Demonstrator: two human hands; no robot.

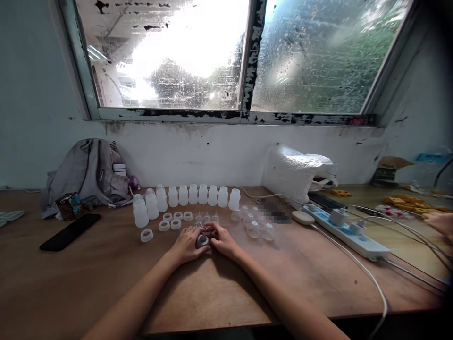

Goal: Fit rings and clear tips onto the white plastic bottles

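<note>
My left hand (187, 242) and my right hand (222, 241) meet at the middle of the table, their fingers curled around a small bottle collar ring (203, 241) with a round opening facing up. Just beyond my fingertips stand several clear bottle nipples (207, 217). To the left lie several loose white collar rings (175, 224), one of them (146, 235) apart from the others. Frosted white baby bottles (193, 194) form a curved row behind. Right of my hands is a cluster of clear dome caps (253, 228).
A black phone (70, 232), a small carton (69, 207) and a grey backpack (90, 174) are at the left. On the right are a white plastic bag (299, 172), a round white puck (303, 217) and a power strip (347, 232) with cables. Another person's hand (440, 223) shows at the far right.
</note>
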